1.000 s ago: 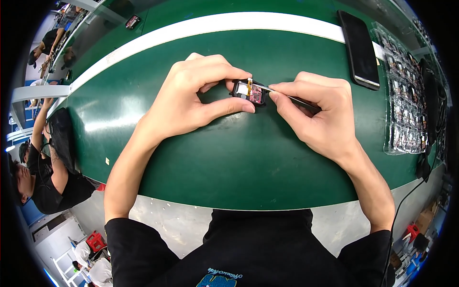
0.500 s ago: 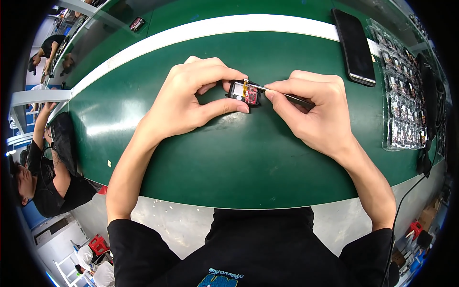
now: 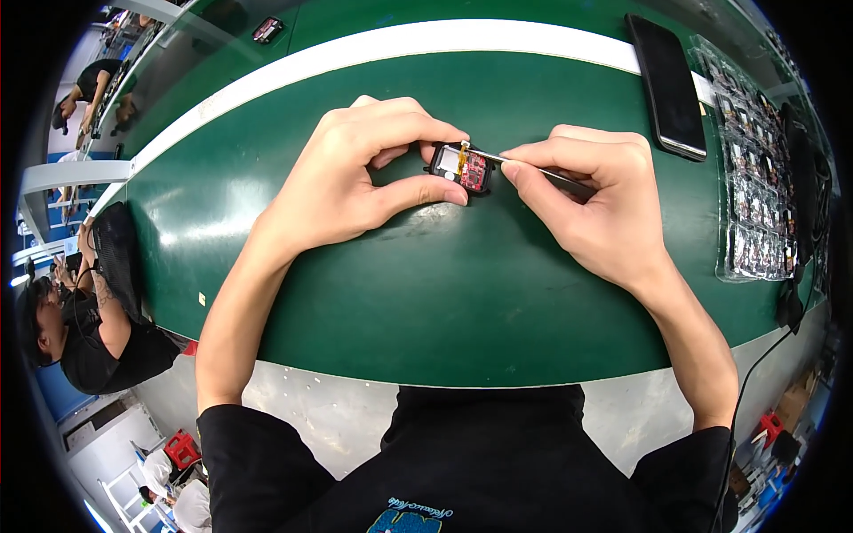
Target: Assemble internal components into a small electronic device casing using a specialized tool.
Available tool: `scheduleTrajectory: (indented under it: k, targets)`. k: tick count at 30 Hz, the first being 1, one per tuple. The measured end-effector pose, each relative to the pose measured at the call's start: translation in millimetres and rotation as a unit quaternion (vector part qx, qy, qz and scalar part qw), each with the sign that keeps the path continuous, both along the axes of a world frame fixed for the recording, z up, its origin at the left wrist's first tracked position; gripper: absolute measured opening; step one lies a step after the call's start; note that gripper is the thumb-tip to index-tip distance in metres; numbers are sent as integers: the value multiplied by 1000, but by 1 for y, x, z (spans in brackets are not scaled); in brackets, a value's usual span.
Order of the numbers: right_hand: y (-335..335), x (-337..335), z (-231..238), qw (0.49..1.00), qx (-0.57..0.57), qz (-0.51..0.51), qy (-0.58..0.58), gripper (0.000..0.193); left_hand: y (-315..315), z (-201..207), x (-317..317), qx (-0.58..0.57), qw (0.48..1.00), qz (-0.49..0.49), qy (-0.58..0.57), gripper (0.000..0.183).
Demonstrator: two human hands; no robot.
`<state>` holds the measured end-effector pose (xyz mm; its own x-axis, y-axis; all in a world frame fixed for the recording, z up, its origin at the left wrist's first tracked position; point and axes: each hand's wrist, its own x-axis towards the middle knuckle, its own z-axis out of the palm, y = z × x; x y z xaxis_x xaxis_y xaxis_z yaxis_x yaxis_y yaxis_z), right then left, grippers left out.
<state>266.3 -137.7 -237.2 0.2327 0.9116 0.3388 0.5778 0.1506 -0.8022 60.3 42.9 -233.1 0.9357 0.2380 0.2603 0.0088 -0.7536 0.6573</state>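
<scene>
Small open device [image 3: 466,180] with black case is between the two hands, over the middle of the green table [image 3: 462,293]; whether it rests on the surface or is lifted slightly, one cannot tell. The left hand [image 3: 346,178] holds it by opposite edges, the thumb at the near edge and the index finger at the far edge, so this grip is opened only as wide as the case. The right hand [image 3: 613,195] is closed in a pinch around one thin tool [image 3: 564,182], whose tip is near the upper end of the one yellow ribbon [image 3: 462,162], beside one red circuit board [image 3: 477,171]. If the tip really touches, it is too small to tell.

By judgement, the step in hand is fine work around this ribbon's end; the next move probably calls for a steady left hold and a small, gentle motion of the tip, without scratching the board.

Farther away, one black phone [image 3: 666,89] lies at the right, over the one white strip [image 3: 426,37]. Beside it, clear plastic trays [image 3: 727,266] carry small parts in rows, too blurred for exact counting. Beyond the strip, at far left, lies one other device [image 3: 267,30]. Outside the table, at least three co-workers [image 3: 115,355] are visible.
</scene>
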Motion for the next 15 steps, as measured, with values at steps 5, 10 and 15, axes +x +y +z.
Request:
scheduleTrajectory:
  k: [5, 10, 15]
  targets:
    - [1, 0, 0, 1000, -7, -6, 7, 6, 3, 1, 0, -6, 1000, -9, 1, 53]
    - [1, -2, 1, 1000, -5, -16, 1, 5, 5, -1, -1, 3, 1000, -12, 3, 56]
    - [-1, 0, -2, 1000, 8, -13, -5, 7, -3, 0, 0, -15, 1000, 14, -7, 53]
